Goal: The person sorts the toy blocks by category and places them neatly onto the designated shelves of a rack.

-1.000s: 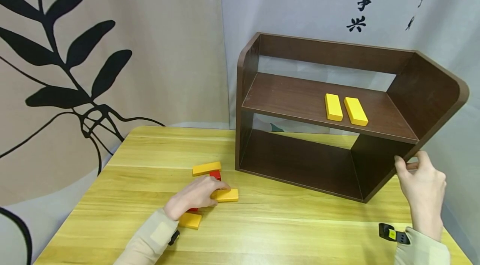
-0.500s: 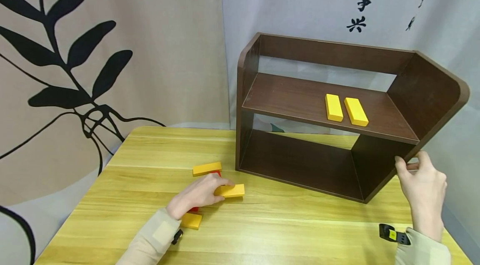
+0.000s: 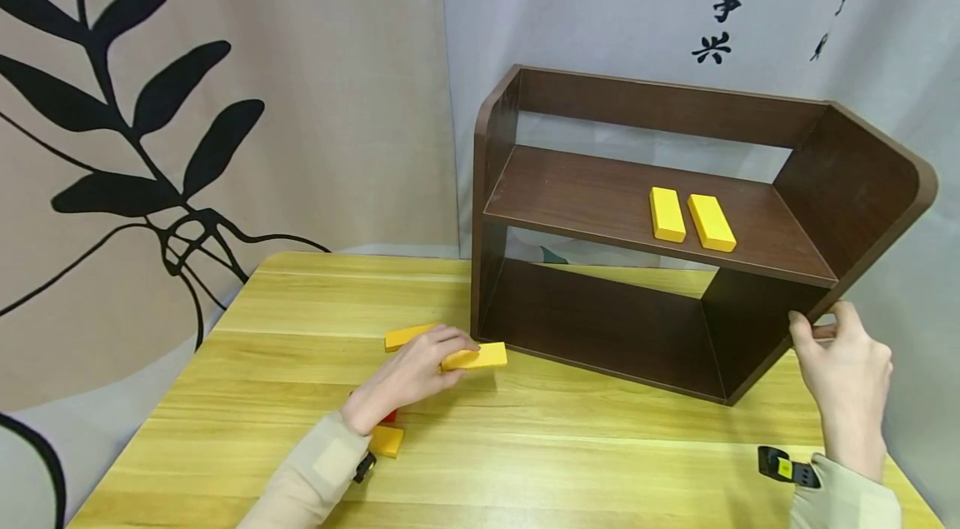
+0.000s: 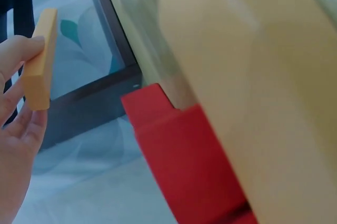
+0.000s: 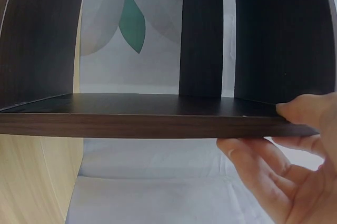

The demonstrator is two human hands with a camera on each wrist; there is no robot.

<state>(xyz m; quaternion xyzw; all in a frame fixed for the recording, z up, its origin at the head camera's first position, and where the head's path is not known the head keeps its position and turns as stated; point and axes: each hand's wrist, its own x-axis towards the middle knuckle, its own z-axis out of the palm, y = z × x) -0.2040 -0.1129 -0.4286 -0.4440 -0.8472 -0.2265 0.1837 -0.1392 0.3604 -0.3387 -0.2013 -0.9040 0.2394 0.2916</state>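
Between thumb and fingers my left hand (image 3: 420, 366) grips a yellow block (image 3: 491, 354), raised over the table beside the shelf's lower left front corner. In the left wrist view that block (image 4: 42, 60) is pinched near its middle. My right hand (image 3: 847, 366) pinches the front edge of the right side panel of a dark brown two-tier shelf (image 3: 577, 179); thumb and fingers straddle the panel (image 5: 142, 125) in the right wrist view. Two yellow blocks, one left (image 3: 667, 214) and one right (image 3: 712, 222), lie side by side on the upper tier.
Around my left forearm lie a yellow block (image 3: 405, 336) farther back, another yellow block (image 3: 387, 441) nearer, and a partly hidden red block (image 3: 391, 416). Red blocks (image 4: 184, 161) fill the middle of the left wrist view. A printed curtain (image 3: 360, 96) hangs behind the wooden table (image 3: 570, 454).
My left hand has lifted the yellow block off the table and carried it right and away from me, toward the shelf. The right hand and shelf have stayed put.
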